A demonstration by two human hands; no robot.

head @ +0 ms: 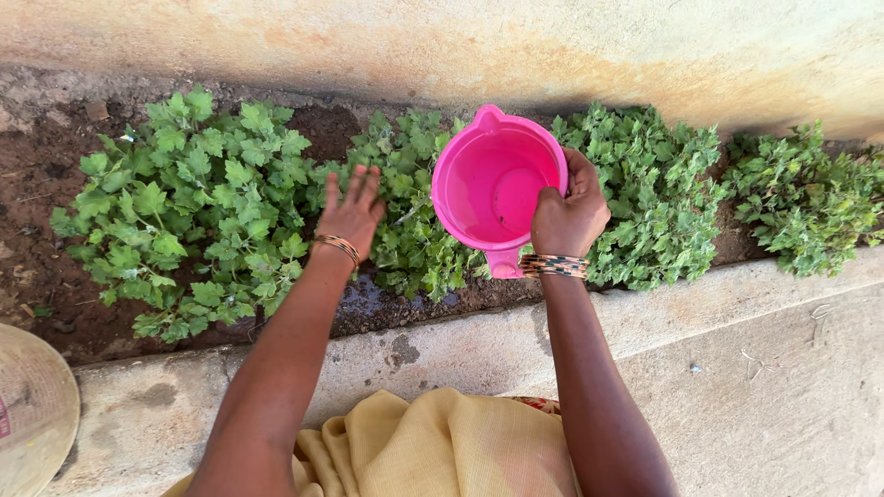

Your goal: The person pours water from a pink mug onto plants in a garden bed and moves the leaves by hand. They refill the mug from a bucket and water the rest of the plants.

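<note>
The right hand (569, 216) clamps the rim of the pink jug (495, 184), thumb inside, holding it level above the plants (414, 221). Left of this grip, the left hand (351, 213) rests open on leaves, holding nothing. Wet soil (368, 304) lies below.

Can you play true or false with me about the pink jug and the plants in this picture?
1. The right hand holds the pink jug by its rim. True.
2. The jug is blue. False: it is pink.
3. The left hand rests open over the green plants. True.
4. Both wrists are bare. False: each wears bangles.
5. The plants grow in a soil bed beside a wall. True.
</note>
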